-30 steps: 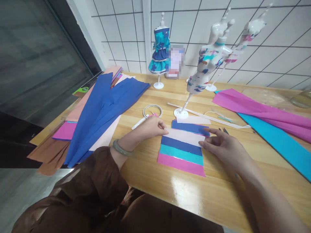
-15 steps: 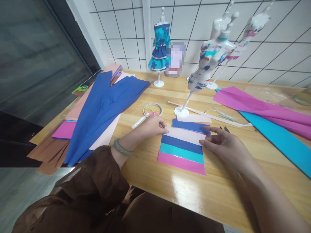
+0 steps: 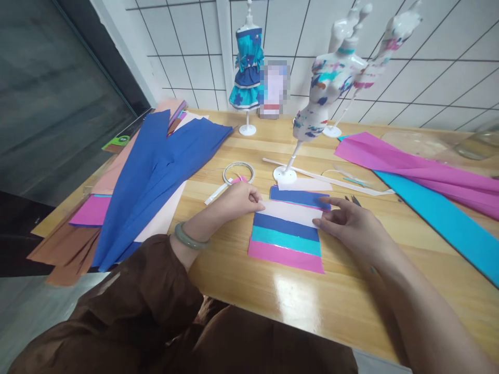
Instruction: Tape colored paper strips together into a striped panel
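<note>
A white paper strip (image 3: 290, 212) lies as the top band above blue, teal (image 3: 286, 241) and pink (image 3: 286, 256) strips, with their edges meeting or overlapping. My left hand (image 3: 241, 201) pinches its left end between thumb and fingers. At the right end, my right hand (image 3: 351, 223) has its thumb on the white strip's edge, while the index fingertip rests by the end of a separate blue strip (image 3: 298, 197). Another white piece (image 3: 306, 184) lies just behind that one. A tape roll (image 3: 238, 173) is beyond my left hand, with a short white piece and a bit of pink beside it.
Large blue paper (image 3: 163, 171) covers other coloured sheets at the left. Paint-marked mannequins (image 3: 331, 88) and one in a blue dress (image 3: 247, 67) stand at the back. Pink (image 3: 413, 166) and turquoise (image 3: 436, 223) papers lie at right. Dark pointed tips (image 3: 354, 200) show behind my right hand.
The whole scene has shifted slightly left and up in view. Both hands keep their places at the ends of the white strip.
</note>
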Available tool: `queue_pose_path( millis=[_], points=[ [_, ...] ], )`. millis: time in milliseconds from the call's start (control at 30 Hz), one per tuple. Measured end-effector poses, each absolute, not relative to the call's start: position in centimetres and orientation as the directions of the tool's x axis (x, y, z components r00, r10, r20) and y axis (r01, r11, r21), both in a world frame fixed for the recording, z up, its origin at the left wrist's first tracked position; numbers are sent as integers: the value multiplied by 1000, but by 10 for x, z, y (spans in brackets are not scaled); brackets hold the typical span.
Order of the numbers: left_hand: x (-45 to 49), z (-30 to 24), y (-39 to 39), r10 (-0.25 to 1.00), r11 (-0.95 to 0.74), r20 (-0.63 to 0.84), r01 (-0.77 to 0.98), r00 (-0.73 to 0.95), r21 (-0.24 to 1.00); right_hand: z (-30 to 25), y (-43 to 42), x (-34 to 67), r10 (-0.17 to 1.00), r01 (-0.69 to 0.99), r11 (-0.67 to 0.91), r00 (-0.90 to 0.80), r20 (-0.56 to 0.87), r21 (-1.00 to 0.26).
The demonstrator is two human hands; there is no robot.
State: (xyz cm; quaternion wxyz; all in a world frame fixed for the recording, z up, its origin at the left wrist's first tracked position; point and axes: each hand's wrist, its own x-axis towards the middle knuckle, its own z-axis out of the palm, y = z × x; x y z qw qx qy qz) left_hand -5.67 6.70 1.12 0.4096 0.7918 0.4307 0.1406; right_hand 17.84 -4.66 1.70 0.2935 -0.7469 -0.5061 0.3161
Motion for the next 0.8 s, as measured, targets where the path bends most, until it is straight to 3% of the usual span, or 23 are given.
queue_pose_path(
  millis=[800],
  points=[
    [-56, 11, 68, 797, -303, -138, 587, 588, 750, 12, -45, 182, 948, 615, -305, 273, -167, -727]
  ],
)
